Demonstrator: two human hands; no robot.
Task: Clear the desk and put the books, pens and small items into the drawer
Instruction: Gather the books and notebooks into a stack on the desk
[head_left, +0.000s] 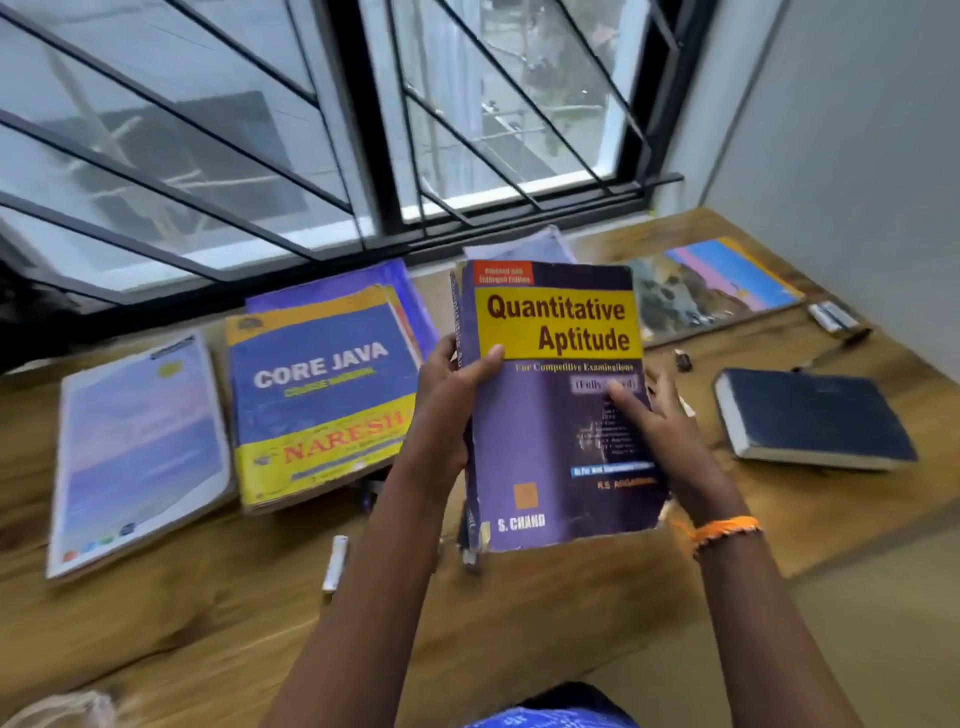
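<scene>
Purple book (556, 415) is lifted above the wooden surface (208, 597); left hand (447, 415) grips its spine edge and right hand (665, 431) its other edge, fingers curled round, probably to carry its weight steadily. Other books and pen (335, 564) lie on the surface. No drawer is visible.

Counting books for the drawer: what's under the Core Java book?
Under the Core Java book lies at least one blue-covered book, its edges showing behind and right. The stack's remainder is covered.
</scene>
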